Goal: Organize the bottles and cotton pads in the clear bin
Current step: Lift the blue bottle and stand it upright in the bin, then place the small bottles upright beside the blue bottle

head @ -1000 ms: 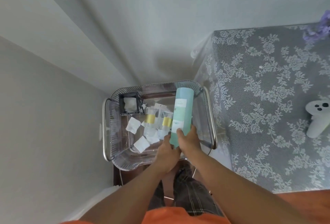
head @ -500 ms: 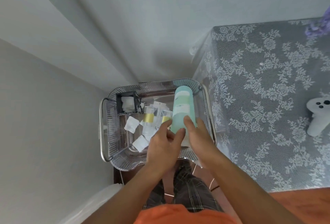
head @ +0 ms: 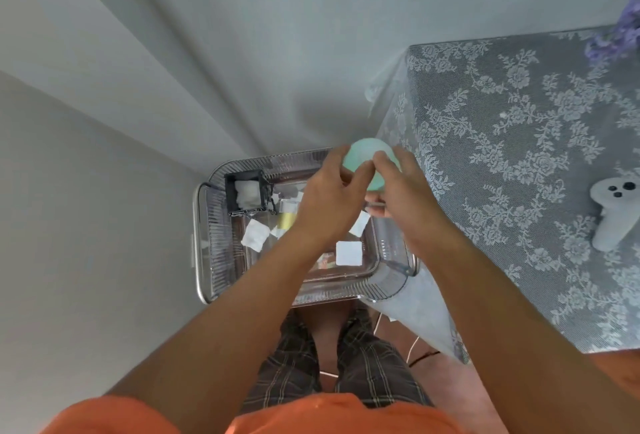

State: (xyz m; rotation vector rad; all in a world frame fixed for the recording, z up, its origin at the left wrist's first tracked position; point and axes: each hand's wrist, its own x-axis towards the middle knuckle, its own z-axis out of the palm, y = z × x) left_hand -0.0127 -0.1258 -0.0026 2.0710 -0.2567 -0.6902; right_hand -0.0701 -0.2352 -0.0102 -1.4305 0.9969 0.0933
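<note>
At frame centre, the left hand [head: 329,196] and right hand [head: 403,191] both grasp the pale green cylindrical plastic bottle [head: 369,165], seen end-on between their fingertips, above the far right corner of the clear ribbed plastic bin [head: 214,239].

- Left hand [head: 329,198] and right hand [head: 403,191] grip the mint bottle [head: 369,160], seemingly upright.
- Clear bin [head: 214,243] below holds cotton pads [head: 349,253].

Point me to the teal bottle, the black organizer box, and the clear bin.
teal bottle [head: 363,160], head view, on its rounded end between both hands.
black organizer box [head: 231,191], head view, on its left wall.
clear bin [head: 216,253], head view, on its ribbed left wall.
</note>
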